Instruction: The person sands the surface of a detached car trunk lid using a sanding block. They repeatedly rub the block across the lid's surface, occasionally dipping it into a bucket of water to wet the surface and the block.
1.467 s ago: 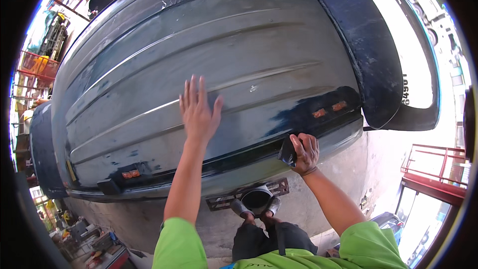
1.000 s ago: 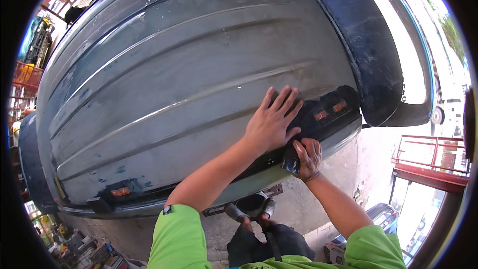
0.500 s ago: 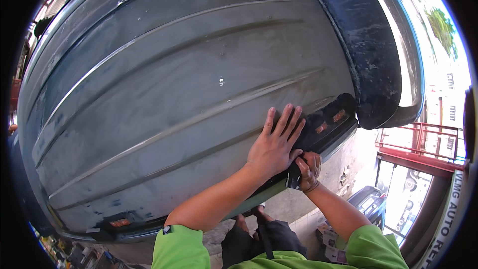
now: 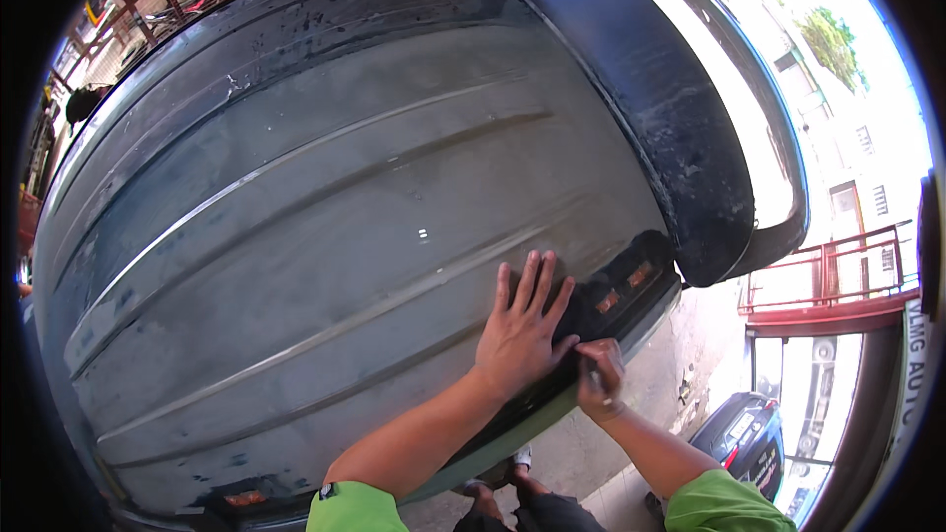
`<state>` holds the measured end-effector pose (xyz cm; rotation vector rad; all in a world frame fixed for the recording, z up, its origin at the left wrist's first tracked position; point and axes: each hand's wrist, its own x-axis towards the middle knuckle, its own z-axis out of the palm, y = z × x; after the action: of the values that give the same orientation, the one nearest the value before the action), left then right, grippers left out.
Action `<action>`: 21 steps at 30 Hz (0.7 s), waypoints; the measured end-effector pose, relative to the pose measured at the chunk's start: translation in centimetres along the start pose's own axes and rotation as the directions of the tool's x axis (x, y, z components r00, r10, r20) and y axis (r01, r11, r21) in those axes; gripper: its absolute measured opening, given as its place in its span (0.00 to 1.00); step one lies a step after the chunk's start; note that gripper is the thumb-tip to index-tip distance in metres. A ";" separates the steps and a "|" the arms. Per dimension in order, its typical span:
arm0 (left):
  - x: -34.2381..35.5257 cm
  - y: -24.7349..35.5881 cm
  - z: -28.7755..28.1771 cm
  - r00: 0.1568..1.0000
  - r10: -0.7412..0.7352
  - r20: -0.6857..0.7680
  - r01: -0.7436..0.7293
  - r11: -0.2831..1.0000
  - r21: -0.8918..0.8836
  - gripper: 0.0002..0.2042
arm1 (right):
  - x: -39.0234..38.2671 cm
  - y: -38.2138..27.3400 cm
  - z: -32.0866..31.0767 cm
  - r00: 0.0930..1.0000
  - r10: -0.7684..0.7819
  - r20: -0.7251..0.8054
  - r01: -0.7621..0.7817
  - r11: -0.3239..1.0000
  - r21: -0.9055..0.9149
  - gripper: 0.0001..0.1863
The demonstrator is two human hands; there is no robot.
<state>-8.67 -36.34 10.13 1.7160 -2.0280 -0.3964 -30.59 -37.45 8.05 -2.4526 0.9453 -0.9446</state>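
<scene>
A wide, ribbed vehicle roof panel (image 4: 325, 227) in dull grey fills most of the view. My left hand (image 4: 517, 330) lies flat on it near the right end of its near edge, fingers spread. Just right of the left thumb, my right hand (image 4: 601, 374) is closed at the edge, its fingers curled. What they hold, if anything, is hidden. Beyond both hands, a black patch (image 4: 593, 293) with rusty orange-brown spots lies along the panel's near right corner. A dark channel runs along the near edge beneath my left forearm.
A dark curved panel (image 4: 680, 138) stands along the roof's right end. Below right are a parked dark car (image 4: 741, 438) and a red railing (image 4: 833, 271). My feet stand on the pale floor (image 4: 611, 458) below the near edge. Another rusty spot (image 4: 244, 498) marks the near left corner.
The view has shifted, so the roof and both hands sit lower and further left in it. My right hand has turned; the black piece seen under its fingers before is hidden now.
</scene>
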 end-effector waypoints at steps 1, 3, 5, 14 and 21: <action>-0.1 -0.1 0.1 1.000 0.008 -0.003 -0.008 1.000 -0.022 0.40 | 2.4 0.7 0.0 0.958 0.226 -0.179 -0.235 0.972 -0.026 0.15; -0.2 -0.3 0.1 0.999 0.017 0.028 -0.016 0.999 -0.042 0.40 | 9.7 3.3 0.7 0.903 0.231 -0.363 -0.272 0.960 -0.064 0.15; -0.2 -0.4 0.2 0.999 0.025 0.040 -0.024 0.999 -0.042 0.40 | 18.7 7.2 2.1 0.921 0.120 -0.370 -0.226 0.939 -0.260 0.20; -0.1 -0.6 0.0 0.999 0.020 0.046 -0.016 0.996 -0.086 0.39 | 37.4 8.8 11.2 0.983 -0.061 0.171 0.129 0.897 -0.423 0.13; -0.2 -0.7 -0.3 0.998 0.020 0.066 -0.015 0.997 -0.079 0.40 | 39.0 8.4 12.5 0.914 0.073 0.398 0.035 0.966 -0.257 0.12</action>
<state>-7.90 -36.26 9.97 1.6574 -2.0446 -0.5278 -4.14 -69.44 12.66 -2.6959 0.9872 -0.2883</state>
